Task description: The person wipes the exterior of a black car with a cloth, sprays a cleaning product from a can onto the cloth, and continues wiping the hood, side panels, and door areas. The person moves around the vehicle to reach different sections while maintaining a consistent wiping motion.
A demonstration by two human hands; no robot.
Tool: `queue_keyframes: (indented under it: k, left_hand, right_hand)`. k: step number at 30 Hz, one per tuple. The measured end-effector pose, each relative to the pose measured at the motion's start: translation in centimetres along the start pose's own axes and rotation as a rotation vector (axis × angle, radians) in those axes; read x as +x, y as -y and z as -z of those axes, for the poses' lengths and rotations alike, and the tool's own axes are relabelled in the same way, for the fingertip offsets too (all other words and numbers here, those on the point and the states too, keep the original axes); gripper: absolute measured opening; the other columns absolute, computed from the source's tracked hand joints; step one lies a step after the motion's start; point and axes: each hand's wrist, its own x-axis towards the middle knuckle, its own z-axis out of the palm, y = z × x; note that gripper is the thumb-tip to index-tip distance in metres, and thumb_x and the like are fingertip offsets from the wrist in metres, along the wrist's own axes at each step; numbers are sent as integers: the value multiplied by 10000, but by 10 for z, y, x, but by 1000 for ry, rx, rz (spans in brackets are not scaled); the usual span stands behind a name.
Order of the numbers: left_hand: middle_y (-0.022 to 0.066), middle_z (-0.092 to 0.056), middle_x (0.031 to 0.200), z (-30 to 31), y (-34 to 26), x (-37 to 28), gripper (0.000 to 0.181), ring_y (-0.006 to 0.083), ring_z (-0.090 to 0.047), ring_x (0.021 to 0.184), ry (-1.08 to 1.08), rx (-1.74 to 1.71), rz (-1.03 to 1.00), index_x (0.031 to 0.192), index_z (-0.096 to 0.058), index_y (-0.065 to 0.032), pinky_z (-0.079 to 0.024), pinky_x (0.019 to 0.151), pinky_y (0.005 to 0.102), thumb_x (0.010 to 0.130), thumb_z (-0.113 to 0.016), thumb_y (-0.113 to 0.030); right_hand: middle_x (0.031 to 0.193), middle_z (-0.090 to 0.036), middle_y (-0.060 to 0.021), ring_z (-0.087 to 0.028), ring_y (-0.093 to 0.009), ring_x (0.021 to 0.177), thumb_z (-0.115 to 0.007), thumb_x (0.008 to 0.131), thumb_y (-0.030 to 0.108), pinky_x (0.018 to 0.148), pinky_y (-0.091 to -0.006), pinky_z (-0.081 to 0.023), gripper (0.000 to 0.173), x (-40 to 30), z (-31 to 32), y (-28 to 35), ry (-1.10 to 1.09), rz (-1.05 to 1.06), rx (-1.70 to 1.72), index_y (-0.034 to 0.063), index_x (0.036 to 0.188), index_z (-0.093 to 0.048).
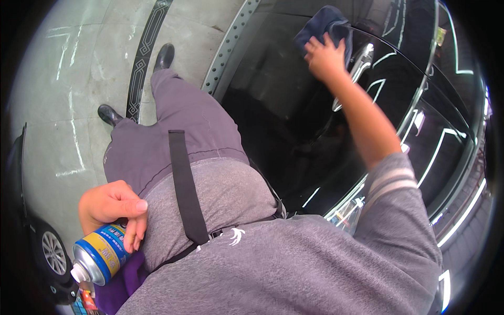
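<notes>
Spread fingers of my right hand [327, 57] press a dark blue cloth [321, 27] flat against the glossy black car door [275, 118]. The chrome door handle [364, 59] sits just beside that hand. At my left side, my left hand [114, 208] holds an aerosol can [103, 252] with a blue and yellow label that bears writing. The can lies tilted, its white nozzle [80, 272] pointing down and left. Under the can a purple cloth [122, 287] hangs by my waist; whether the hand also grips it is hidden.
A light running board [220, 65] with dark studs runs along the car's lower edge. My boots stand on a grey tiled floor [90, 78] crossed by a dark patterned strip [143, 59]. Another car's wheel [54, 252] shows at the left rim, with colourful items [87, 301] below.
</notes>
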Motion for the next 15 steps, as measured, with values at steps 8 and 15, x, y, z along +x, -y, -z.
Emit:
queue_keyframes:
  k: [8, 15]
  left_hand:
    - [203, -697, 674, 10, 11, -2, 531, 310, -711, 667, 94, 197, -37, 752, -666, 103, -586, 700, 378, 1069, -367, -199]
    - [210, -696, 681, 24, 32, -7, 513, 318, -711, 682, 183, 171, -168, 785, -655, 124, -589, 702, 384, 1069, -371, -193]
  right_hand:
    - [1393, -532, -36, -481, -265, 1237, -608, 851, 321, 1118, -630, -237, 433, -256, 5, 181, 182, 350, 404, 140, 1244, -628]
    - [1380, -552, -32, -518, -265, 1215, -595, 845, 271, 1089, -568, -298, 353, -240, 20, 151, 315, 332, 458, 160, 1172, -663]
